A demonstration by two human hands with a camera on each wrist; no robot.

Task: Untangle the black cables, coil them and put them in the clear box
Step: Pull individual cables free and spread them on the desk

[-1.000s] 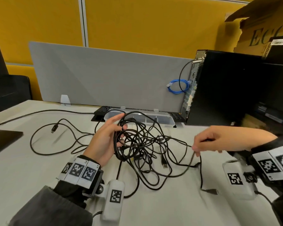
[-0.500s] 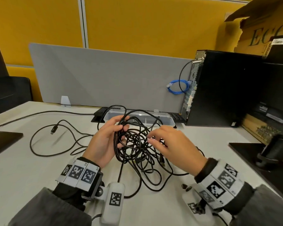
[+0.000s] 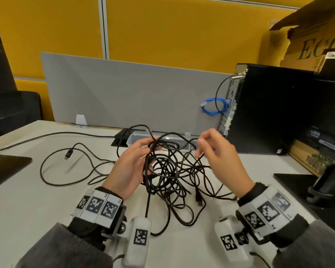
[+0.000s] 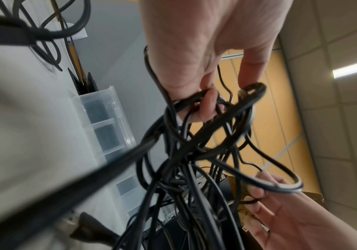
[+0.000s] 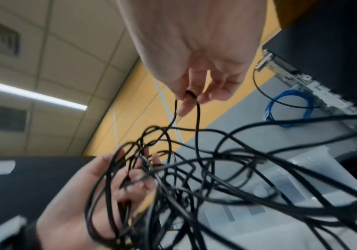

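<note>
Your right hand (image 3: 219,161) has come back from 3 o'clock and now pinches one loop, lifting it off the tangle of black cables (image 3: 172,171) your left hand (image 3: 132,167) grips at desk centre, clear box (image 3: 135,137) at 12 o'clock – untangling is under way

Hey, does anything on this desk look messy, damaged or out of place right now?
Mainly the black cables: a knotted snarl held between the left hand and right hand, loops trailing onto the desk. The clear box behind them holds no cable that I can see. No damage or spills show.
</note>
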